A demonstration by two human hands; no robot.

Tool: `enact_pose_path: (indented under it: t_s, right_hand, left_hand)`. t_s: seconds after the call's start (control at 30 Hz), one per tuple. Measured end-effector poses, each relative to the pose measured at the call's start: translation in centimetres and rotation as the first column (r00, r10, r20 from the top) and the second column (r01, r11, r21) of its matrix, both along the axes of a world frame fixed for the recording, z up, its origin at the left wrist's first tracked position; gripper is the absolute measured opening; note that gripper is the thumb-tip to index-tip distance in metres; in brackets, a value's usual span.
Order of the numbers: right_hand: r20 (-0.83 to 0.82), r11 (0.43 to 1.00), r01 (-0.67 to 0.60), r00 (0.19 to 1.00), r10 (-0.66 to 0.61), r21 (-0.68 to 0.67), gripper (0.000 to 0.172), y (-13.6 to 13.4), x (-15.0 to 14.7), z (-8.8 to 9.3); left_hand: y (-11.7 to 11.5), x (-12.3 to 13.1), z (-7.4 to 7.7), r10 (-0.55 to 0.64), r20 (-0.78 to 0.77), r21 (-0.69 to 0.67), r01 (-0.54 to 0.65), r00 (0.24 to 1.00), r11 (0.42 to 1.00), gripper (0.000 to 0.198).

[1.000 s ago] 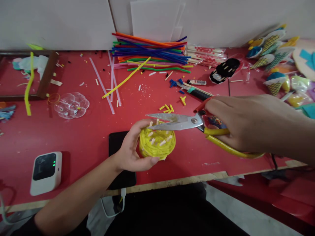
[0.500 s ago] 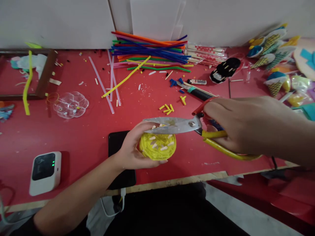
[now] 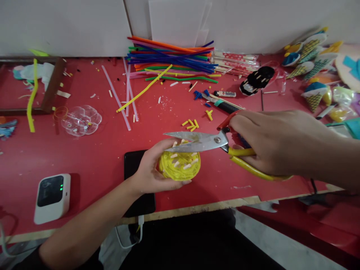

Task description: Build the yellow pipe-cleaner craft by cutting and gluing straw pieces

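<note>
My left hand (image 3: 152,165) is wrapped round a small yellow woven basket (image 3: 176,172), with pale stick ends poking out of its top. In my right hand (image 3: 270,142) is a pair of scissors (image 3: 206,142) with red and yellow handles. Its blades are parted and reach leftward over the far side of the basket, around some of the stick ends. Whether the blades touch a stick I cannot tell. Just beyond the blades lie several short yellow pieces (image 3: 191,124) on the red table (image 3: 101,157).
Colourful pipe cleaners (image 3: 171,56) are heaped against the wall. Pliers (image 3: 225,105) lie behind my right hand, near a black woven piece (image 3: 257,80). A black phone (image 3: 137,210) sits under my left wrist; a white device (image 3: 53,198) stands at left. Wrapped crafts (image 3: 317,93) crowd the right.
The scissors have shifted slightly to the left and up, and their blades look a little wider apart. The basket has barely moved in my left hand.
</note>
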State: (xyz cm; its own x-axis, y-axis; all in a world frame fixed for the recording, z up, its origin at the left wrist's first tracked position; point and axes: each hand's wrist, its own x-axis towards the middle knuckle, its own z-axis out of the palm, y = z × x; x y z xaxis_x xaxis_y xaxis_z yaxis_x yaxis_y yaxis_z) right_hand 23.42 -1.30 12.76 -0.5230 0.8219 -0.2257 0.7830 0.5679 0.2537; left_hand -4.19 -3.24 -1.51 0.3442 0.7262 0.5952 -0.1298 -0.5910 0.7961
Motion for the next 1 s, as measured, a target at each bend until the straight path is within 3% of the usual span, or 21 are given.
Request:
enact_pose_path:
  t_s: [0.2, 0.43, 0.77, 1.0]
  right_hand:
    - [-0.065, 0.994, -0.097, 0.993, 0.100, 0.060, 0.024, -0.3, 0.6, -0.2]
    - [-0.075, 0.919, -0.252, 0.955, 0.287, 0.302, 0.017, -0.6, 1.4, -0.8]
    - [-0.026, 0.883, -0.330, 0.933, 0.358, 0.334, 0.019, -0.2, 1.4, 0.0]
    - [-0.047, 0.865, -0.346, 0.920, 0.388, 0.363, 0.027, -0.2, 1.1, -0.6]
  left_hand:
    - [0.0, 0.2, 0.2, 0.071, -0.043, 0.034, -0.069, 0.997, 0.997, 0.091]
    - [0.1, 0.4, 0.4, 0.130, -0.064, 0.074, -0.125, 0.989, 0.989, 0.085]
    - [0.3, 0.2, 0.2, 0.161, -0.078, 0.115, -0.151, 0.984, 0.982, 0.093]
    - [0.2, 0.3, 0.2, 0.132, -0.077, 0.121, -0.122, 0.988, 0.985, 0.091]
